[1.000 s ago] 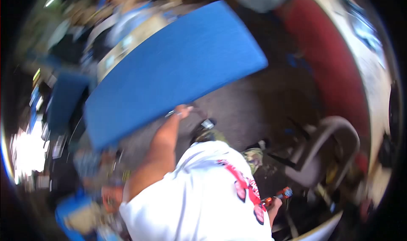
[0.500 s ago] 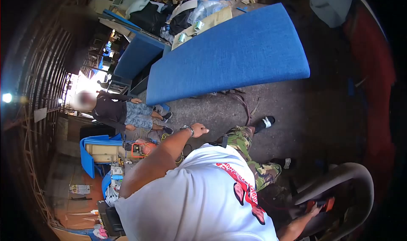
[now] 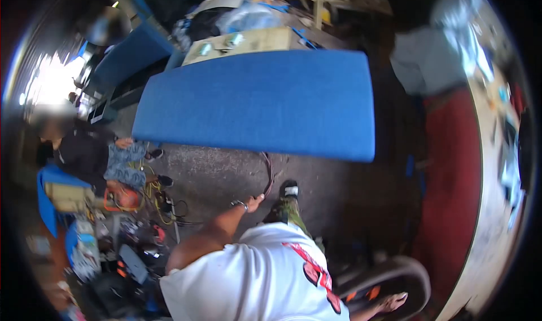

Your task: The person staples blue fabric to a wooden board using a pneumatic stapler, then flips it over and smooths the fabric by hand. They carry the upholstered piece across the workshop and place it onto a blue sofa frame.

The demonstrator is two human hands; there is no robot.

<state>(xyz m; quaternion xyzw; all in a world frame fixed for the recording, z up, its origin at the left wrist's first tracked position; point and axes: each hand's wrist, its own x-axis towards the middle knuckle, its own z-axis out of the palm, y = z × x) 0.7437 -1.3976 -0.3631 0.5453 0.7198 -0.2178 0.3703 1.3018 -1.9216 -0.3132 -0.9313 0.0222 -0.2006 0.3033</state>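
Note:
Beside the white shirt, my left hand (image 3: 255, 202), a metal band on its wrist, hangs over the dark floor. Its fingers are curled together with nothing visible in them. My right hand (image 3: 393, 302) is at the lower right, empty and with fingers apart, within the outline of a curved grey padded piece (image 3: 415, 267). An orange object (image 3: 372, 292) lies next to that hand, not in it. Ahead of me stretches a long blue upholstered panel (image 3: 254, 104), touched by neither hand.
Another person (image 3: 84, 152) is at the left, near a red-orange machine (image 3: 122, 199) and yellow hoses. Cables (image 3: 269, 174) run over the floor below the panel. A long red surface (image 3: 449, 180) is at the right. Cluttered materials (image 3: 248, 17) lie behind the panel.
The view has swung right, so the panel and the other person appear farther left. My right hand has let go of the orange object. My left hand remains curled.

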